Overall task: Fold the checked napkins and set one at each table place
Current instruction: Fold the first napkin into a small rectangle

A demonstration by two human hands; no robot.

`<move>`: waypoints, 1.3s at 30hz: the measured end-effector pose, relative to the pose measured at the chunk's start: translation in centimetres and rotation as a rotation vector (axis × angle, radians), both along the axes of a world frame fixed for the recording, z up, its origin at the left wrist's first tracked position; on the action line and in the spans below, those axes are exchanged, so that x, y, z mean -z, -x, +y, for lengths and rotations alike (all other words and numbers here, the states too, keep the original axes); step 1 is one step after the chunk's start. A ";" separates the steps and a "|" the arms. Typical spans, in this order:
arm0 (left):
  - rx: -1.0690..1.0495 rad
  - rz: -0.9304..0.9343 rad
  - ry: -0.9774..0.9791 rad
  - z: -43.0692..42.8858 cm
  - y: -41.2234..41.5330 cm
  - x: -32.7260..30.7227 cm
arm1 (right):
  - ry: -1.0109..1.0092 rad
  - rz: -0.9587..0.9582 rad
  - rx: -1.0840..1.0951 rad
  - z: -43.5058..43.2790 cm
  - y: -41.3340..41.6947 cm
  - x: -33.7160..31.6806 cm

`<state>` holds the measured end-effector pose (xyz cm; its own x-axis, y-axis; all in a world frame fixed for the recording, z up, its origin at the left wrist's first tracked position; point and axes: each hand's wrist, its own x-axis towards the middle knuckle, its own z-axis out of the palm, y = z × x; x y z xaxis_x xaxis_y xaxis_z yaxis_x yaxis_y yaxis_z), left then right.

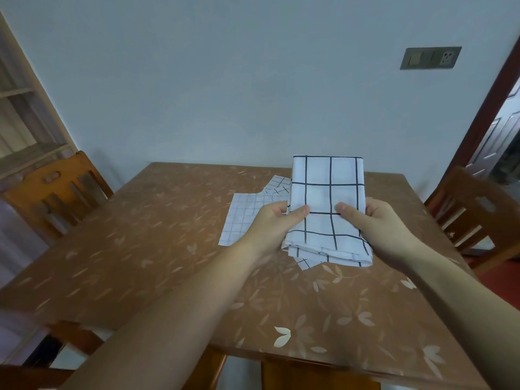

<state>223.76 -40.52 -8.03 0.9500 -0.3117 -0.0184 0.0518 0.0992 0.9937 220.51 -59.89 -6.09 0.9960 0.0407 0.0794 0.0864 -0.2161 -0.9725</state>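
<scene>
A folded white napkin with wide dark checks (327,192) is held up above the table, its upper edge standing free. My left hand (274,222) grips its left side, thumb on the front. My right hand (374,220) grips its right side the same way. Under it on the table lie a flat napkin with fine checks (243,218) and another with a small cross pattern (277,185), both partly hidden by my hands and the held napkin.
The table (146,249) has a brown cover with a leaf print. A wooden chair (59,190) stands at its left side and another chair (475,212) at its right. A wall runs behind the table, with a doorway (503,130) at the right.
</scene>
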 end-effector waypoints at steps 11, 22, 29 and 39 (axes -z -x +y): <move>0.066 0.204 0.239 1.0 0.4 -1.0 | -0.289 0.240 -0.239 -1.7 -0.5 -0.3; 0.114 0.149 0.107 1.9 -0.1 -0.6 | -0.184 0.172 -0.287 -2.3 -0.7 0.3; 0.013 0.275 0.010 1.9 -0.4 -1.2 | -0.002 0.110 -0.288 -2.1 -0.9 -0.5; 0.015 0.252 -0.272 1.4 -0.2 -0.6 | 0.123 0.039 -0.278 -1.3 -0.2 -1.0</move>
<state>223.92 -39.15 -7.39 0.9003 -0.2774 -0.3355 0.2978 -0.1696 0.9394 220.71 -61.15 -5.13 0.9476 0.3187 0.0191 0.1219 -0.3059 -0.9442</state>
